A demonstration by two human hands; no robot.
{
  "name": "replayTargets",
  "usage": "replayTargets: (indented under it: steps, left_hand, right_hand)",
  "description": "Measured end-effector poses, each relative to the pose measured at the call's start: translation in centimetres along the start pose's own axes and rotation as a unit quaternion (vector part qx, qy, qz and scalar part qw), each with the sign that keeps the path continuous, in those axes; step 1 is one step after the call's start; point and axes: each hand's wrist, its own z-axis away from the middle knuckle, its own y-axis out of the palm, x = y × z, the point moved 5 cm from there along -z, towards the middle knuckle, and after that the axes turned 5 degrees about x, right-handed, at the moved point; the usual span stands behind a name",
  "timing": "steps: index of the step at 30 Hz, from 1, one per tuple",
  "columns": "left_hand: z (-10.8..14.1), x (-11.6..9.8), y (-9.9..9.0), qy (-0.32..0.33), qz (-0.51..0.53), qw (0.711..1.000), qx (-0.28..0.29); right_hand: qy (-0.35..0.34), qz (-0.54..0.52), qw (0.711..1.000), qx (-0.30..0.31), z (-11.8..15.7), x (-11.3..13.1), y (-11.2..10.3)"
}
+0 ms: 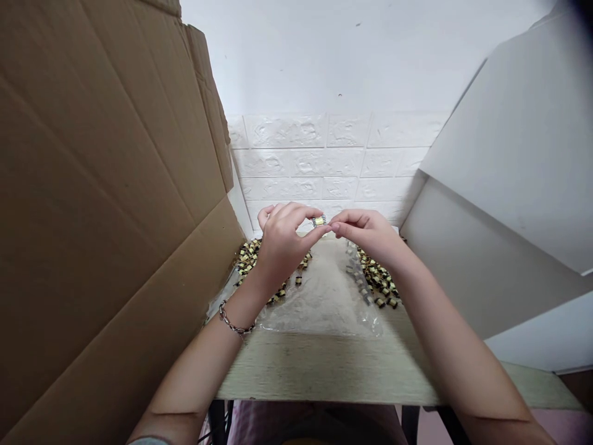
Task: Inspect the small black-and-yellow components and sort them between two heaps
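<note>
Between the thumb and forefinger of my left hand (pixel 283 238) is a small transformer (pixel 319 220), with yellow tape round its middle and dark ends with pins. It is held up above the table. My right hand (pixel 364 232) meets it from the right, thumb and forefinger pinched at its side by the left thumb tip. Whatever those right fingertips grip is too small to make out. Below the left hand lies a pile of similar transformers (pixel 249 254), partly hidden by the wrist. Another pile of transformers (pixel 377 278) sits under the right hand.
A clear plastic bag (pixel 319 296) lies flat on the wooden table (pixel 324 368) between the piles. A tall cardboard sheet (pixel 139 185) walls the left side, white panels (pixel 491 247) the right. Behind stands a white brick-patterned wall (pixel 306 162).
</note>
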Motion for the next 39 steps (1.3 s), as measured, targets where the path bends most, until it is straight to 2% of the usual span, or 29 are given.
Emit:
replayTargets:
  steps: [7, 14, 18, 23, 29, 33, 39]
  left_hand:
    - [-0.1, 0.1, -0.1, 0.003, -0.013, 1.000, -0.005]
    - [0.0, 0.0, -0.4, 0.009, -0.022, 1.000, -0.008]
    - [0.0, -0.1, -0.5, 0.008, -0.025, 0.999, -0.019]
    - [0.0, 0.5, -1.2, -0.025, -0.051, 0.996, -0.067]
    - [0.2, 0.3, -1.4, -0.021, -0.055, 0.993, -0.098]
    - [0.4, 0.0, -1.0, -0.014, -0.045, 0.995, -0.092]
    - [0.4, -0.2, -0.7, -0.017, -0.024, 0.997, -0.075]
  right_hand:
    - [-0.036, 0.018, 0.997, -0.070, 0.4, 0.8, -0.6]
    - [-0.119, 0.105, 0.977, -0.140, 1.1, 2.3, -0.3]
    - [-0.145, 0.084, 0.969, -0.180, 1.6, 2.8, -0.4]
    - [-0.097, -0.007, 0.974, -0.205, 1.5, 2.1, -1.1]
    - [-0.029, -0.142, 0.974, -0.175, 0.3, -0.2, 0.0]
    - [-0.044, -0.152, 0.972, -0.175, 0.1, -0.6, 0.9]
    - [-0.052, -0.158, 0.970, -0.180, 0.2, -0.7, 1.1]
